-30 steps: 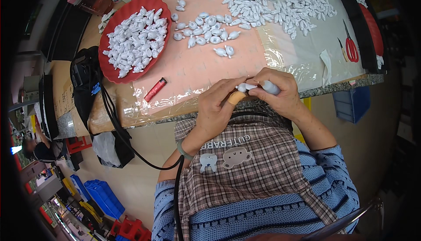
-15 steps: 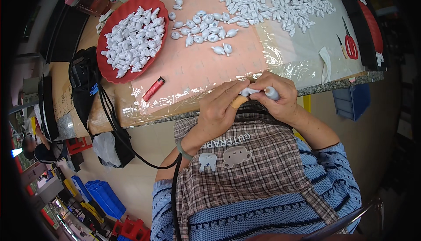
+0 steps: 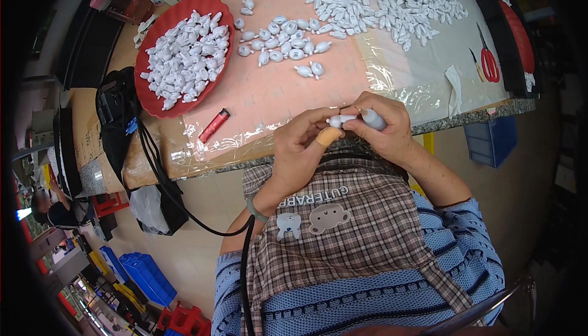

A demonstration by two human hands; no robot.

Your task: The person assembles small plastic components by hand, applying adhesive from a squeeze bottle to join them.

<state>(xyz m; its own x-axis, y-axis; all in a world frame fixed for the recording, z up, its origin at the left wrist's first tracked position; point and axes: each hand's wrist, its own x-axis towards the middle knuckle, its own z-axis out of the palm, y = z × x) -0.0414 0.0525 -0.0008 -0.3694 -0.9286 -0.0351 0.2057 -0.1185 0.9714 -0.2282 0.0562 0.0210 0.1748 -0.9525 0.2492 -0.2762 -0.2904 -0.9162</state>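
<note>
White pc (image 3: 341,120), bent L fingers (image 3: 315,115) pinching it, R fingers (image 3: 383,104) curled round btl (image 3: 374,120)

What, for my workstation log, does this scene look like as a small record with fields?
Left hand: the left hand pinches a small white piece
Left thumb: tan cover
Right hand: the right hand holds a pale bottle with a narrow tip
Left of table: red bowl heaped with white pieces
Middle: loose white pieces on a pink sheet
Far right: larger white spread of pieces
Right edge: red-handled scissors
</note>
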